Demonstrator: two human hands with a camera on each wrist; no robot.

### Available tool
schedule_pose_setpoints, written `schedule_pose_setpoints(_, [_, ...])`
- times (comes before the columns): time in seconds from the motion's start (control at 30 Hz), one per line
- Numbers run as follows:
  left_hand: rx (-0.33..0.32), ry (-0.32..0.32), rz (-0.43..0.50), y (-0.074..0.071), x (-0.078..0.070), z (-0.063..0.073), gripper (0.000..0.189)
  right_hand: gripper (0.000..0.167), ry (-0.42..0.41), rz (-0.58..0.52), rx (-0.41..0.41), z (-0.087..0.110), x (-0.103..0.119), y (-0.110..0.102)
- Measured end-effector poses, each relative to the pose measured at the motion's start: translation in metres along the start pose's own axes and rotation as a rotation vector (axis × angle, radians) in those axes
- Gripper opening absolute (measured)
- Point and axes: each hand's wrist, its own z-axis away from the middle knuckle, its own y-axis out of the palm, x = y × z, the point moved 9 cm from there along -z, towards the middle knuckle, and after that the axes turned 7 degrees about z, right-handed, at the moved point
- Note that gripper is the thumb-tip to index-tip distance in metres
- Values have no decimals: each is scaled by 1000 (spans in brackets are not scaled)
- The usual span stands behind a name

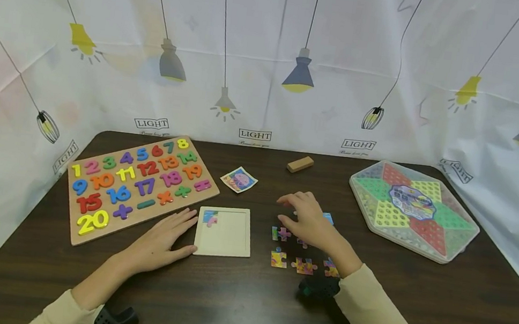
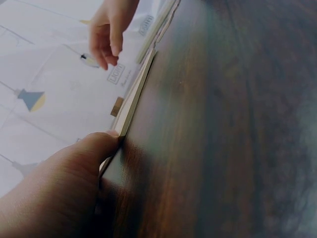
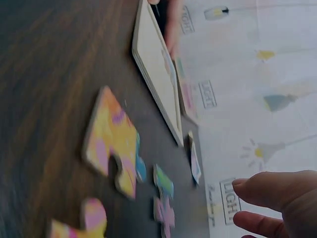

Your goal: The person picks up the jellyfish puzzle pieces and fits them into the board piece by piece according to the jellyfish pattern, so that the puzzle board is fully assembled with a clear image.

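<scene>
My left hand (image 1: 159,242) lies at the left side of a pale square puzzle tray (image 1: 231,234), fingers fairly straight along its edge. In the left wrist view the thumb (image 2: 99,145) touches the tray's near corner. A joined patch of picture pieces (image 1: 210,217) sits in the tray's far left corner. My right hand (image 1: 308,219) hovers over loose jigsaw pieces, fingers loosely bent and nothing visible in them. Nearby lie a yellow piece (image 1: 279,259), a yellow-pink piece (image 1: 304,266) and a green-pink piece (image 1: 281,234). A blue piece (image 1: 328,218) is partly hidden behind the hand.
A wooden number board (image 1: 136,212) with colourful numerals lies at the left. Behind the tray are a small picture card (image 1: 239,179) and a wooden block (image 1: 300,164). A star-patterned board game box (image 1: 411,210) lies at the right. A lamp-print cloth (image 1: 260,75) hangs behind the table.
</scene>
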Motion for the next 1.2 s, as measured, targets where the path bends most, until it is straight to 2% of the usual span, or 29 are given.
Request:
schedule_pose_setpoints(0.27, [4, -6, -5, 2, 2, 0, 73, 35, 137, -25, 65, 12, -38, -4])
schedule_pose_setpoints(0.6, [2, -8, 1, 1, 2, -1, 72, 36, 163, 2, 75, 19, -67, -4])
schedule_pose_setpoints(0.77, [3, -5, -1, 2, 2, 0, 71, 37, 212, 1, 116, 24, -76, 1])
schedule_pose_setpoints(0.93, [-3, 2, -4, 2, 1, 0, 71, 36, 216, 25, 154, 26, -78, 9])
schedule_pose_setpoints(1.2, [-3, 5, -3, 1, 0, 0, 71, 30, 210, 97, 130, 26, -77, 13])
